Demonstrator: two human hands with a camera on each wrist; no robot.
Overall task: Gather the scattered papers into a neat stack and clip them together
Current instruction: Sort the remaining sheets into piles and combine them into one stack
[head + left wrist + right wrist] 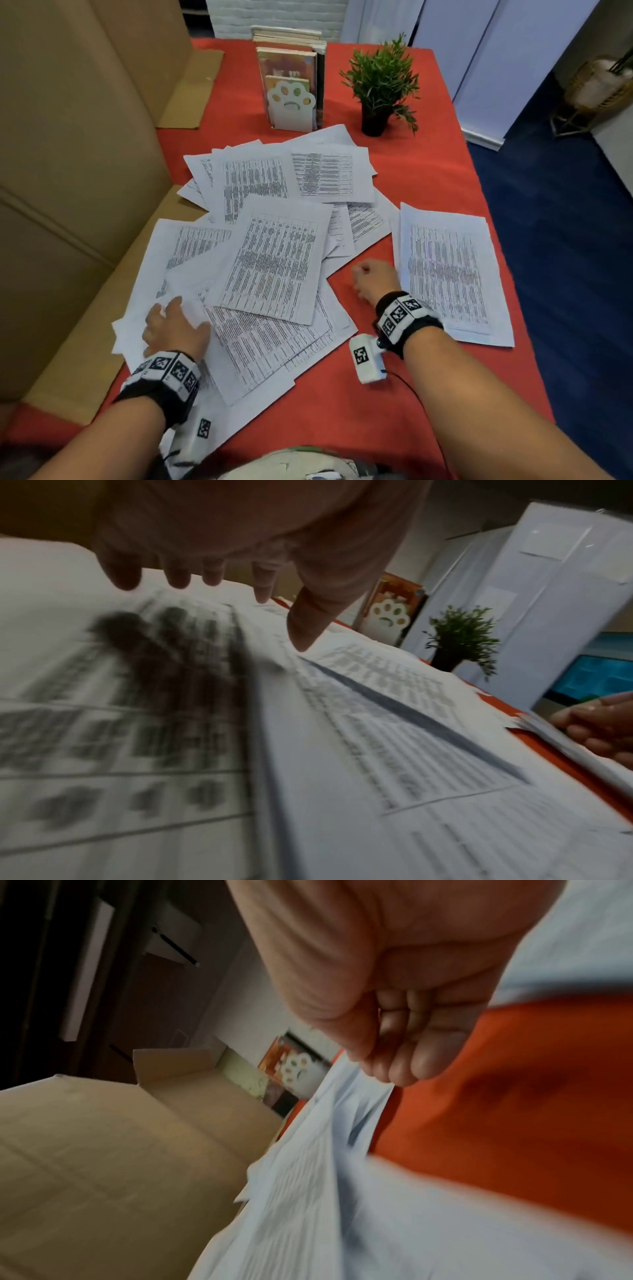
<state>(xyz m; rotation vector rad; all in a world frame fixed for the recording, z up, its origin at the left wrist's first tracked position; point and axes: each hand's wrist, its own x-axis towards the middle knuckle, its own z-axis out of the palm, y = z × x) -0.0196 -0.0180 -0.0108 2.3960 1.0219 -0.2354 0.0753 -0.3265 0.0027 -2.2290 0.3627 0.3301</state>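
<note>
Several printed sheets (274,260) lie scattered and overlapping on the red tablecloth (342,394). A separate sheet or small stack (448,270) lies to their right. My left hand (171,323) rests flat on the near-left sheets with its fingers spread; in the left wrist view its fingers (178,577) hang straight just over the blurred print (171,696). My right hand (371,277) hovers over bare cloth between the pile and the right sheet. Its fingers (404,1053) are curled into the palm and hold nothing, close to the pile's edge (342,1123).
Large cardboard boxes (68,171) wall the left side, and some sheets overhang onto them. At the back stand books in a paw-shaped white bookend (291,99) and a small potted plant (380,85). The table's right edge drops to blue carpet (565,240).
</note>
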